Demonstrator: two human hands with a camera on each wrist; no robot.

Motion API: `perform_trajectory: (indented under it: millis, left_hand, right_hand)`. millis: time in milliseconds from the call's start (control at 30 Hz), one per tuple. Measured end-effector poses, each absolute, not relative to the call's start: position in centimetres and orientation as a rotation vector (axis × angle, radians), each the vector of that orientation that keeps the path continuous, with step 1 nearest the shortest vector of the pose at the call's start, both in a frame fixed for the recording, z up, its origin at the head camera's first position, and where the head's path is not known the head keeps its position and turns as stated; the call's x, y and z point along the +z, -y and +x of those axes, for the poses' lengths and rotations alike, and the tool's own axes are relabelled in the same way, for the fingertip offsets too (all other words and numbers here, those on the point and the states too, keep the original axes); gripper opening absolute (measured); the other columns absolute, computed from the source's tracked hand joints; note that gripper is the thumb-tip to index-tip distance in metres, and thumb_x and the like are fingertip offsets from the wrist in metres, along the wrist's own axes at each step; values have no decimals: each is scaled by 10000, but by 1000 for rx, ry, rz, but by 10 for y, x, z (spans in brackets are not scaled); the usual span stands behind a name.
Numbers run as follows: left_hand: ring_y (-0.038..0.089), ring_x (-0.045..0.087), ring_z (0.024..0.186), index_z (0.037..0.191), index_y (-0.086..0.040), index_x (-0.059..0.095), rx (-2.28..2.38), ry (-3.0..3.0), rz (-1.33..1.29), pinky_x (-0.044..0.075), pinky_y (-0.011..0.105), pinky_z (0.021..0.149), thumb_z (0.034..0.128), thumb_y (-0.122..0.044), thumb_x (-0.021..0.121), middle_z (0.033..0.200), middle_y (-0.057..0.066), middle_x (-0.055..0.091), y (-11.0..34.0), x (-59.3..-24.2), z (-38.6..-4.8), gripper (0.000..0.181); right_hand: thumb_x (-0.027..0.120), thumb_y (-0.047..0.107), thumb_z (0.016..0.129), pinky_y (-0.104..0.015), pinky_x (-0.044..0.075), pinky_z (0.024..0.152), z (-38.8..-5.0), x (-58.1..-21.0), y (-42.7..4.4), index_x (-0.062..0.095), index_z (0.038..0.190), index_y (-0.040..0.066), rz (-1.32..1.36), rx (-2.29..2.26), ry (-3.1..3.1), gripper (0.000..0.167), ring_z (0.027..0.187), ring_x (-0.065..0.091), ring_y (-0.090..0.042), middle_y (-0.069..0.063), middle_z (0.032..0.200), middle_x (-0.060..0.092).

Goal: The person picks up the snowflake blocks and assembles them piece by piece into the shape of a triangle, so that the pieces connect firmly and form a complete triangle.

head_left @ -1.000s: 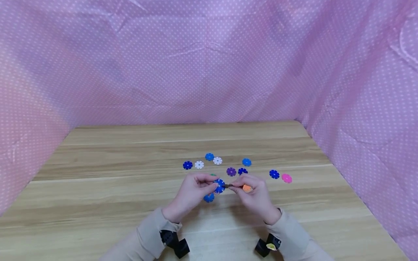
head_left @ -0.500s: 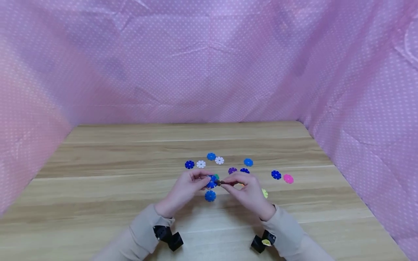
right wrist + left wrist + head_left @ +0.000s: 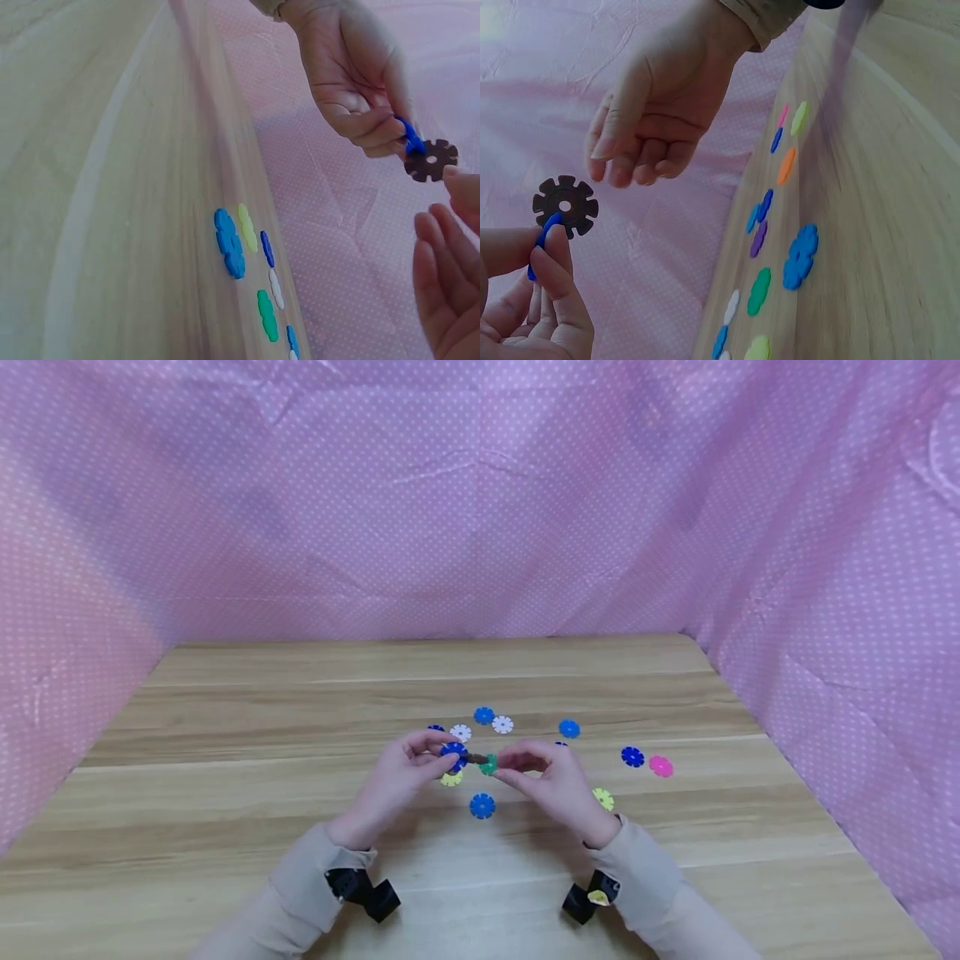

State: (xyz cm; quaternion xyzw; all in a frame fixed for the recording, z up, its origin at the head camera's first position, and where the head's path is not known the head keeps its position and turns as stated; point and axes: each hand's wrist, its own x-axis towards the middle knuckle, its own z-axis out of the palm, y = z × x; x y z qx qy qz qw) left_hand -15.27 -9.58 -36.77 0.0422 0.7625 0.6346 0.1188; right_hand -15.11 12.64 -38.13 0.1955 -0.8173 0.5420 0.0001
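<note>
My left hand (image 3: pixel 397 781) pinches a dark blue notched plastic disc (image 3: pixel 453 755) between thumb and fingers, above the table. A brown notched disc (image 3: pixel 565 206) is slotted into the blue one's edge, roughly crosswise to it. Facing it is my right hand (image 3: pixel 551 781), its fingers loosely bent and holding nothing. In the left wrist view a gap shows between that right hand (image 3: pixel 664 105) and the brown disc. On the table beneath lie a green disc (image 3: pixel 488 766), a yellow disc (image 3: pixel 451 779) and a lighter blue disc (image 3: pixel 482 806).
Several more notched discs lie flat on the wooden table (image 3: pixel 225 827): white (image 3: pixel 502 724), light blue (image 3: pixel 569 728), dark blue (image 3: pixel 632 757), pink (image 3: pixel 661 766) and yellow (image 3: pixel 603 799). An orange disc (image 3: pixel 786 166) appears in the left wrist view. Pink dotted cloth (image 3: pixel 480 510) surrounds the table.
Both hands have shifted left and slightly up in the head view. My right hand, which pinched the brown disc, has let go of it; the joined discs stay with my left hand.
</note>
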Motion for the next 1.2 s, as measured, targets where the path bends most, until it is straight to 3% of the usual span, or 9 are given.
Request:
perform_trajectory:
  millis: [200,400,867,1200]
  left_hand:
    - [151,625,845,1182,-49,615,1842,-2301,44,542,305,777,916,-155,625,979,68,630,112,-369,-152,287]
    - [56,627,804,1193,19,588,1921,-2304,19,548,260,790,912,-112,621,906,5,640,134,-369,-151,312]
    - [36,634,823,1209,41,555,2000,-2291,-31,545,248,803,922,-112,608,910,-53,644,155,-379,-151,330]
    - [28,628,825,1217,33,561,2010,-2292,-56,534,213,777,927,-111,600,911,-90,670,156,-380,-152,326]
  right_hand:
    - [717,145,841,-258,547,805,-159,-387,-123,645,1100,-2,620,1729,2778,306,912,646,-183,-155,1057,670]
    - [751,168,809,-349,542,853,-164,-393,-113,637,1126,33,678,1543,3011,363,970,632,-209,-93,1093,662]
    - [837,158,695,-279,480,752,-176,-400,-91,686,1015,99,721,1184,3230,360,830,535,-135,14,911,621]
    - [820,82,707,-253,473,704,-176,-403,-91,701,948,110,717,1168,3226,271,777,522,-135,27,851,598]
